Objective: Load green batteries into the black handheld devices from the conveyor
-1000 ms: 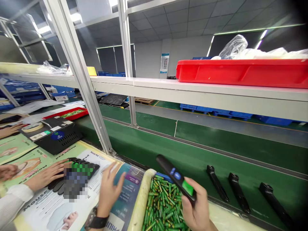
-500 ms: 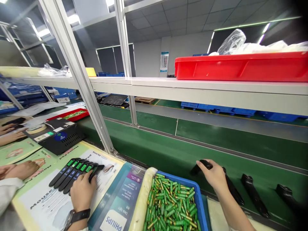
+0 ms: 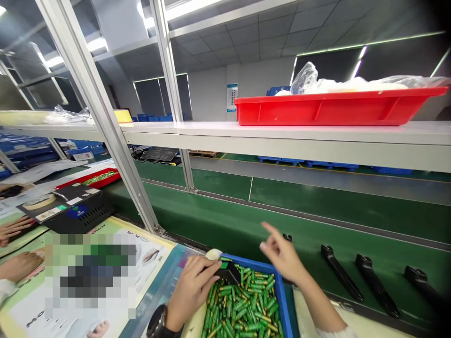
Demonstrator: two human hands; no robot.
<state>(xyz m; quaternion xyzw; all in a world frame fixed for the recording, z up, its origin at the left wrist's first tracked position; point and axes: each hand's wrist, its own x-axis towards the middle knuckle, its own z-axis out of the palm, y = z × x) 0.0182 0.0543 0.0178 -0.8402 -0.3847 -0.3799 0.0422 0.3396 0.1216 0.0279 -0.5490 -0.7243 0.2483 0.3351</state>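
Observation:
My left hand (image 3: pixel 193 288), with a dark watch on its wrist, grips a black handheld device (image 3: pixel 230 272) with a green patch near its end. The device is over a blue bin (image 3: pixel 280 293) full of small green-and-gold cylinders (image 3: pixel 243 303) resembling batteries. To the right, my right hand (image 3: pixel 282 253) is above the green surface, index finger stretched out and thumb apart, holding nothing visible. Behind it a black device (image 3: pixel 287 237) is mostly hidden. Several similar long black devices (image 3: pixel 341 272) lie further right. A pixelated patch covers the row of devices on the printed mat.
A metal post (image 3: pixel 102 117) and a white shelf (image 3: pixel 211 134) stand ahead. On the shelf sits a red tray (image 3: pixel 317 110) with plastic bags. At left are a black box (image 3: pixel 75 211), a smaller red tray (image 3: pixel 105 178) and another person's hand (image 3: pixel 23 267).
My left hand has moved right from the row of devices to above the bin, carrying one device. My right hand has let go of the black device it was grasping.

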